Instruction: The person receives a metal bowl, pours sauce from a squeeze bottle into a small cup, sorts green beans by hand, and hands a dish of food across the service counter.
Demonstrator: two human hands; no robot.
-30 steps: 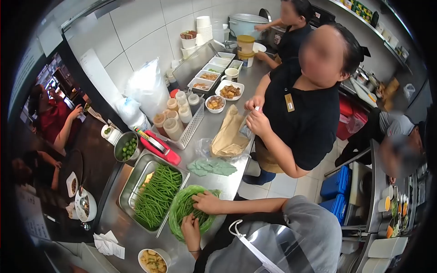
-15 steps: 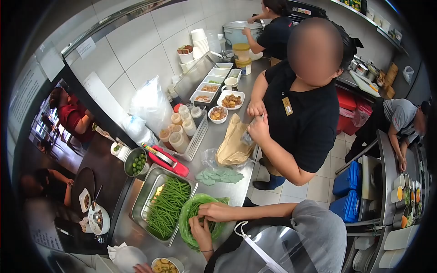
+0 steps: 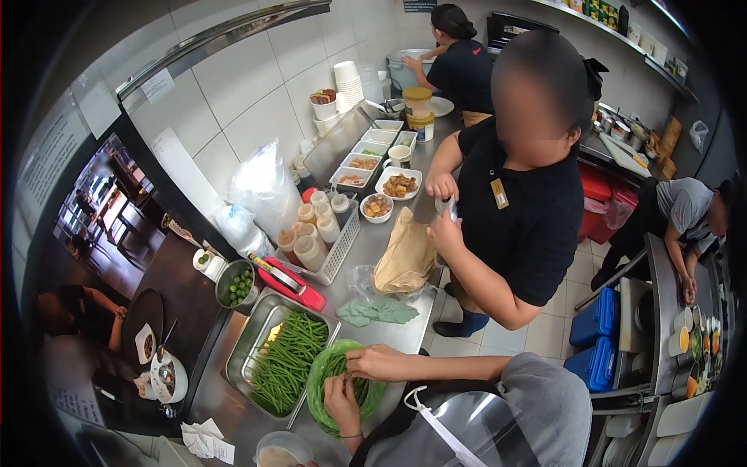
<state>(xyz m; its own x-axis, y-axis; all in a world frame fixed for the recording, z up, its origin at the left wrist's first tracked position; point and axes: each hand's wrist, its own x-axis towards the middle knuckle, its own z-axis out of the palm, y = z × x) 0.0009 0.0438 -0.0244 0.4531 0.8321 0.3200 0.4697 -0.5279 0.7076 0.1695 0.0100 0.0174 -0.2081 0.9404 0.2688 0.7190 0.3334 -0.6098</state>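
My right hand [image 3: 375, 363] and my left hand [image 3: 342, 402], a thin band on its wrist, meet over a green plastic bag [image 3: 317, 389] of green beans. The fingers of both are closed together; what they pinch is too small and hidden to name. The bag lies open on the steel counter [image 3: 219, 406]. Just left of it, a steel pan [image 3: 336, 325] holds a pile of long green beans [image 3: 292, 362]. A crumpled green cloth [image 3: 377, 311] lies beyond the bag.
Across the counter stands a co-worker in black [image 3: 529, 226], hands over a brown paper bag [image 3: 405, 253]. Near the pan are a bowl of limes [image 3: 236, 288], a red object [image 3: 292, 284] and a bottle basket [image 3: 334, 249]. A round clear-lidded container [image 3: 284, 450] shows at the bottom edge.
My hands have come together over the green bag. The bowl of food at the bottom edge is now covered by a clear lid. The far co-worker has turned toward the large pot.
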